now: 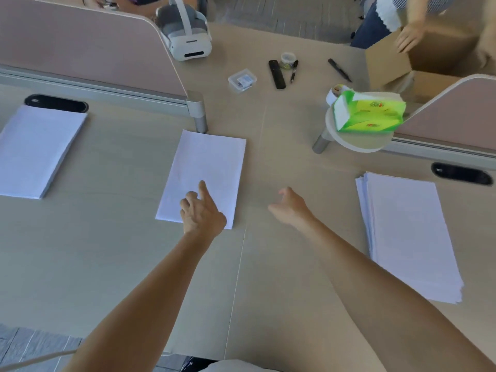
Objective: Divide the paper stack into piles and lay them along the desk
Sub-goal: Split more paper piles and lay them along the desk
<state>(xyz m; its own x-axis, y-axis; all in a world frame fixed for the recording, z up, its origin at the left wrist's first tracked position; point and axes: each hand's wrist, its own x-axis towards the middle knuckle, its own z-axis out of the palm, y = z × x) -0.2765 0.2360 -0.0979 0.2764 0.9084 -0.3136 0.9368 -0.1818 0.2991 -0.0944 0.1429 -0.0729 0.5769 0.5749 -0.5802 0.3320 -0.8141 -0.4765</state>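
Three piles of white paper lie along a pale wooden desk (120, 264), well apart from one another: a left pile (37, 151) at the far left beside a black oval cable port (56, 103), a thin middle pile (206, 167) near the foot of a pink divider panel (88, 55), and a thicker, fanned right pile (410, 232) near a second black cable port (461, 173); a person's left hand (201, 213) rests over the near right corner of the middle pile, index finger stretched forward onto the sheet, other fingers curled, gripping nothing; the right hand (291, 208) hovers empty over bare desk between the middle and right piles, fingers loosely curled and apart; farther back lie one white VR headset (188, 36), one small clear plastic box (242, 80), one black remote (277, 74), two black pens (294, 71) (339, 70), one small round jar (288, 59) and one roll of tape (336, 93); one green tissue box (369, 112) sits on a small round shelf (357, 142) at the right; at far right another person's hand (409, 36) touches an open cardboard box (389, 63).
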